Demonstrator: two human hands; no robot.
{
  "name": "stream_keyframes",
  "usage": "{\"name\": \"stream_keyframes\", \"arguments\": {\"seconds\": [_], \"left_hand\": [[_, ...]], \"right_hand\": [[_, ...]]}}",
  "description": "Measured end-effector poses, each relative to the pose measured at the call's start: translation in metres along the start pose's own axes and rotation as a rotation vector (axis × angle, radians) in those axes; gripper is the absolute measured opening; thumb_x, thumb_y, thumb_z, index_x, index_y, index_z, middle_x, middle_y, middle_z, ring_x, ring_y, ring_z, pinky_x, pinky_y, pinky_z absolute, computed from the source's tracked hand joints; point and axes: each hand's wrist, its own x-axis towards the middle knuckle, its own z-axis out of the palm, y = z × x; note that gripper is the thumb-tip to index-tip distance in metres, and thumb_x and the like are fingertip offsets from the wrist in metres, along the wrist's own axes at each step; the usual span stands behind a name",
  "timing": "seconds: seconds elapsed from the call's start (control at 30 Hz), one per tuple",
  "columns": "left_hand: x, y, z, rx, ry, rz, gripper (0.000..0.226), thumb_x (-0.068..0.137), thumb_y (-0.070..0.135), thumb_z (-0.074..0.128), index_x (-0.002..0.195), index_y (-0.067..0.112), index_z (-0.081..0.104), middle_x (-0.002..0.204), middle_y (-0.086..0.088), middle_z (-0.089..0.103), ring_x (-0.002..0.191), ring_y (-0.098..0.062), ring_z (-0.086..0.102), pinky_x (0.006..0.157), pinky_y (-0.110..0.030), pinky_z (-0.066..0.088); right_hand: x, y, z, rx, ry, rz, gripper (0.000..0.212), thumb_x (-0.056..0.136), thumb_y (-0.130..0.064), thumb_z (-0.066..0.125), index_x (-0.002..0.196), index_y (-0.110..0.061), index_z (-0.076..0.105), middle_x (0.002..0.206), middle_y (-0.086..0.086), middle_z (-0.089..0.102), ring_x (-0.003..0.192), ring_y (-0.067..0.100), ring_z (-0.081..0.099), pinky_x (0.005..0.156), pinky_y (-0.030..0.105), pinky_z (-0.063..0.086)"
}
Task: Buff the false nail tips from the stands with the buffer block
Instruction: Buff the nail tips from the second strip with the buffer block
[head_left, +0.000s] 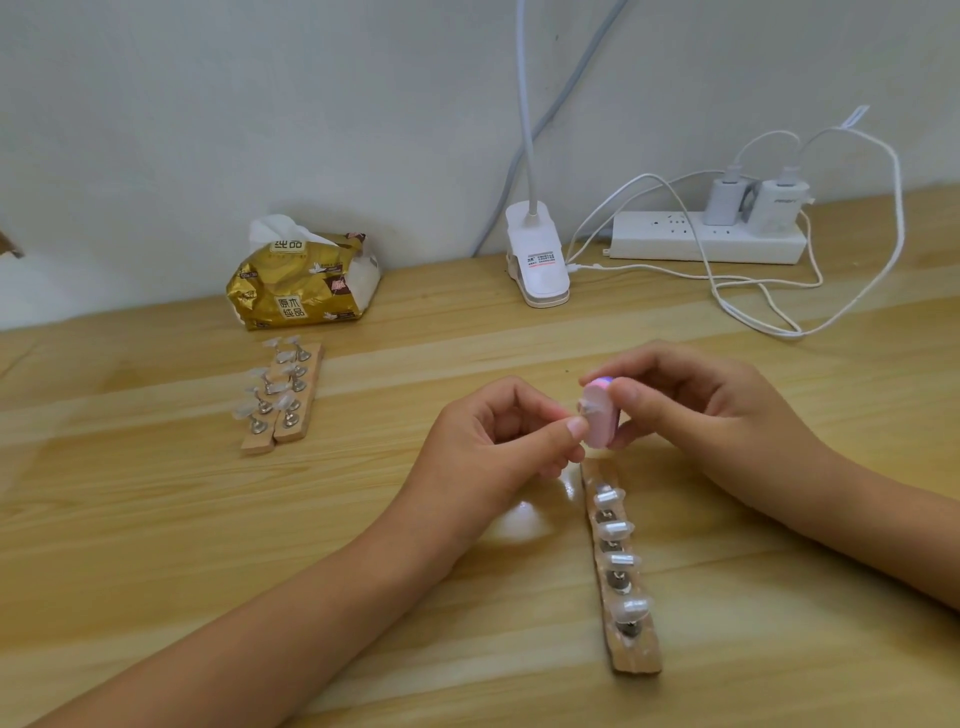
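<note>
My right hand (691, 400) grips a small pink buffer block (598, 418) above the wooden table. My left hand (498, 441) pinches a tiny clear nail tip (583, 410) between thumb and forefinger, pressed against the block's face. Just below the hands a wooden stand strip (631, 657) lies lengthwise, carrying several clear nail tips (618, 530) on metal holders. Two more wooden stand strips (283, 431) lie side by side at the left, also bearing several nail tips (270, 379).
A gold tissue pack (301, 280) sits at the back left by the wall. A white clip lamp base (537, 265) stands at the back centre. A white power strip (706, 236) with two chargers and looping cables (769, 312) occupies the back right.
</note>
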Motion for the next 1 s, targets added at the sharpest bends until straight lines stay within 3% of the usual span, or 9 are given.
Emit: {"name": "stream_keyframes", "arguments": {"seconds": [0.9, 1.0], "left_hand": [[-0.0010, 0.0001, -0.0004, 0.021, -0.022, 0.009, 0.010, 0.081, 0.006, 0.071, 0.076, 0.011, 0.063, 0.067, -0.002, 0.070, 0.059, -0.007, 0.061, 0.059, -0.017, 0.048], [-0.0010, 0.0003, -0.0012, 0.015, -0.015, 0.012, 0.008, 0.077, 0.016, 0.073, 0.079, 0.013, 0.065, 0.068, -0.002, 0.070, 0.060, -0.007, 0.060, 0.060, -0.016, 0.048]], "right_hand": [[0.0003, 0.0009, -0.0011, -0.049, -0.031, 0.015, 0.022, 0.087, -0.025, 0.062, 0.104, -0.014, 0.070, 0.089, 0.006, 0.072, 0.079, 0.013, 0.069, 0.074, 0.021, 0.055], [0.0014, 0.0019, -0.0014, -0.059, -0.038, 0.022, 0.021, 0.086, -0.027, 0.064, 0.103, -0.016, 0.071, 0.089, 0.003, 0.073, 0.081, 0.010, 0.069, 0.074, 0.018, 0.054]]}}
